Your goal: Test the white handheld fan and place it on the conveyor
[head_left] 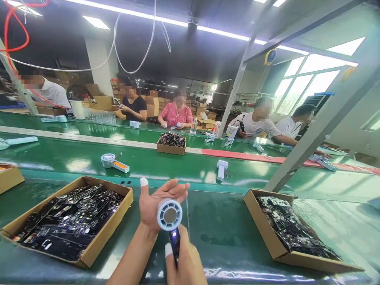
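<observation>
My right hand (188, 253) is wrapped round the handle of a small handheld fan (175, 209). The fan has a round light-blue slotted head and a dark strip with a lit display on the handle. My left hand (151, 208) is held palm up behind the fan head, fingers stretched out and partly overlapped by it; whether they touch I cannot tell. White covers sit on both of my thumbs. On the left lies a cardboard tray (127, 198) of black circuit boards, and on the right another tray (267, 233) of boards.
Beyond my hands on the green line lie a part-built fan (115, 162) with an orange inside and a pale-blue fan body (221, 170). A box of parts (170, 148) stands farther back. A slanting metal post (305, 142) rises at right. Several co-workers sit opposite.
</observation>
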Available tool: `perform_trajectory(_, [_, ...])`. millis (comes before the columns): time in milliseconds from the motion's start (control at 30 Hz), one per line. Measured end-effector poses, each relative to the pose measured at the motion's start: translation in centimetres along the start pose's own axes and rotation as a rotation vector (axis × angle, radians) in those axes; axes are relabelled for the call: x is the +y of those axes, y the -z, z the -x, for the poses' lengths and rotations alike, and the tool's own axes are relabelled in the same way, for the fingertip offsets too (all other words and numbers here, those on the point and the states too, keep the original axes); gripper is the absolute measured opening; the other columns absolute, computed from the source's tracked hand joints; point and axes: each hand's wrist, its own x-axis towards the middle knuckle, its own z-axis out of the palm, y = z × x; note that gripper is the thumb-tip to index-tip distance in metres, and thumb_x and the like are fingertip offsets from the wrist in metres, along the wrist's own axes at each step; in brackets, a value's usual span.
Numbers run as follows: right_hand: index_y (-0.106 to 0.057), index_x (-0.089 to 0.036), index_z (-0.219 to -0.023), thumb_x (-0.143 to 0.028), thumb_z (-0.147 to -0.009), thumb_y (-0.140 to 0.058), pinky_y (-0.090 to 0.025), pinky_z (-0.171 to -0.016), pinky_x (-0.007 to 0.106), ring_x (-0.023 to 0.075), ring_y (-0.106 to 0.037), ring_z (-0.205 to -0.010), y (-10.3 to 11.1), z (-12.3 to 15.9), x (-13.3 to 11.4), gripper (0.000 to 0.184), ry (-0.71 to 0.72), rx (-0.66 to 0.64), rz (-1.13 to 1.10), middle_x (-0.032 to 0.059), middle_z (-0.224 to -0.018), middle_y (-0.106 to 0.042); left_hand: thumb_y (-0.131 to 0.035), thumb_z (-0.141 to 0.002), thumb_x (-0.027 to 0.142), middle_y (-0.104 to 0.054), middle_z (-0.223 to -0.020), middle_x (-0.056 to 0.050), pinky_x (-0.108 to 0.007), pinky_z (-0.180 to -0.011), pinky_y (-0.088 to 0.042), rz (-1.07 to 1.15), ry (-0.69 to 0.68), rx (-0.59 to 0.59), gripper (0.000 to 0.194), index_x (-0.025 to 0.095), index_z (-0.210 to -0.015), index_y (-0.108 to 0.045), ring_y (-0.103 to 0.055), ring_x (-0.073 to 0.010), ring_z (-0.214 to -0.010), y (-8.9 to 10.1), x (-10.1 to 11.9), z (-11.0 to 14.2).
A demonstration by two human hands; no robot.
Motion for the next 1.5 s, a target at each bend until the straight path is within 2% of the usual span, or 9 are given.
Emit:
perform_trajectory(167, [-0.052, -0.017, -0.136, 0.001, -0.069, -0.051, -0.054, -0.071, 0.036, 0.0346, -0.074, -0.086, -1.0, -0.3, -0.2, 0.07, -0.067, -0.141, 0.023, 0.0108, -0.094, -0.076, -0.02, -0.092, 0.076, -0.077, -0.11, -0.019, -0.053, -0.1, -0.05, -0.032, 0.042, 0.036, 0.083, 0.015, -0.108, -0.074, -0.069, -0.034, -0.112, 0.6, 0.0, 0.9])
perform_trajectory(433, [-0.055, -0.024, -0.13, -0.01, -0.077, -0.051, -0.05, -0.071, 0.027, 0.0254, -0.072, -0.083, 0.1, -1.5, 0.7, 0.054, 0.038, -0.057, -0.167, 0.0025, -0.09, -0.074, -0.023, -0.095, 0.07, -0.073, -0.116, -0.02, -0.051, -0.104, -0.045, -0.242, 0.047, 0.186, 0.073, 0.014, -0.117, -0.065, -0.066, -0.0329, -0.115, -0.1, -0.1, 0.1])
perform_trajectory(667, [-0.05, -0.024, -0.133, -0.038, -0.099, -0.048, -0.047, -0.072, 0.026, 0.0155, -0.06, -0.079, 5.0, -10.0, -0.2, 0.037, 0.127, -0.035, -0.53, 0.0018, -0.095, -0.064, -0.037, -0.098, 0.061, -0.074, -0.113, -0.016, -0.038, -0.089, -0.047, -0.635, 0.058, 0.228, 0.06, 0.011, -0.125, -0.057, -0.068, -0.0278, -0.104, -0.7, 0.3, -4.4])
perform_trajectory(767, [-0.046, -0.021, -0.136, -0.045, -0.102, -0.039, -0.042, -0.058, 0.023, 0.0122, -0.049, -0.065, 5.1, -14.8, 0.9, 0.042, 0.131, -0.06, -0.793, -0.001, -0.084, -0.055, -0.041, -0.095, 0.065, -0.071, -0.118, -0.017, -0.039, -0.09, -0.047, -0.8, 0.014, 0.215, 0.064, 0.01, -0.126, -0.057, -0.065, -0.0294, -0.108, 0.2, -0.1, -6.5])
perform_trajectory(933, [-0.051, -0.019, -0.125, -0.055, -0.099, -0.042, -0.047, -0.066, 0.027, 0.0132, -0.051, -0.072, 3.7, -20.3, 3.3, 0.046, 0.175, -0.074, -0.895, 0.0026, -0.094, -0.054, -0.054, -0.094, 0.058, -0.054, -0.147, -0.009, -0.045, -0.113, -0.031, -0.987, -0.055, 0.247, 0.059, 0.028, -0.144, -0.047, -0.049, -0.0316, -0.134, 2.9, -2.1, -6.3])
perform_trajectory(1067, [-0.049, -0.022, -0.129, -0.052, -0.1, -0.044, -0.047, -0.069, 0.027, 0.0131, -0.05, -0.073, 2.9, -20.7, 5.4, 0.042, 0.107, -0.077, -0.909, 0.0007, -0.092, -0.051, -0.049, -0.098, 0.053, -0.037, -0.161, -0.001, -0.046, -0.123, -0.018, -1.222, 0.005, 0.18, 0.058, 0.037, -0.152, -0.035, -0.032, -0.0277, -0.147, 4.7, -3.8, -4.5])
perform_trajectory(1233, [-0.047, -0.026, -0.137, -0.048, -0.101, -0.045, -0.049, -0.072, 0.027, 0.0153, -0.052, -0.075, 3.5, -19.4, 6.2, 0.043, 0.034, -0.108, -0.832, 0.0007, -0.092, -0.056, -0.044, -0.1, 0.051, -0.032, -0.163, 0.004, -0.041, -0.118, -0.033, -1.377, 0.07, 0.131, 0.058, 0.042, -0.154, -0.027, -0.036, -0.027, -0.146, 4.7, -4.5, -4.0])
perform_trajectory(1400, [-0.039, -0.028, -0.149, -0.051, -0.101, -0.044, -0.053, -0.087, 0.03, 0.019, -0.058, -0.107, 4.0, -18.6, 5.7, 0.054, 0.018, -0.082, -0.763, 0.0063, -0.136, -0.054, -0.047, -0.1, 0.048, -0.031, -0.164, 0.005, -0.035, -0.104, -0.048, -1.534, 0.043, 0.102, 0.061, 0.045, -0.155, -0.021, -0.044, -0.0274, -0.14, 4.3, -4.7, -3.5])
perform_trajectory(1500, [-0.037, -0.027, -0.152, -0.052, -0.101, -0.044, -0.052, -0.091, 0.033, 0.0198, -0.06, -0.107, 3.8, -18.6, 5.7, 0.057, 0.024, -0.056, -0.751, 0.007, -0.135, -0.056, -0.048, -0.1, 0.046, -0.033, -0.163, 0.005, -0.033, -0.102, -0.049, -1.554, 0.017, 0.096, 0.06, 0.045, -0.155, -0.023, -0.046, -0.0273, -0.138, 4.3, -4.7, -3.2])
